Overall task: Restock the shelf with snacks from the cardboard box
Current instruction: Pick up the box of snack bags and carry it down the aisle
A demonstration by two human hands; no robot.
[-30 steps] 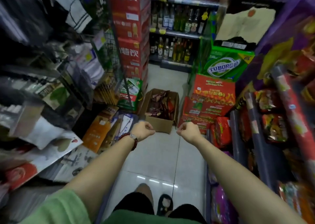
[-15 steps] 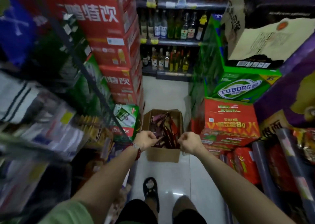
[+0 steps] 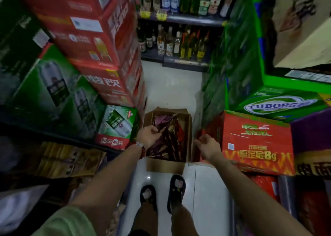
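Cramped blurry aisle, cardboard box point(image 3: 165, 165) half-hidden behind left hand point(image 3: 148, 137), right hand point(image 3: 208, 147); fingers' grip indiscernible.

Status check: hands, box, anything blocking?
Left hand over the box, at the snacks; grip unclear. Right hand empty, by the box's right side. Nothing blocking.

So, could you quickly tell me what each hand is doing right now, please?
Left hand: over the cardboard box, fingers touching the snack packets; grip cannot be told.
Right hand: loosely curled beside the box, empty.
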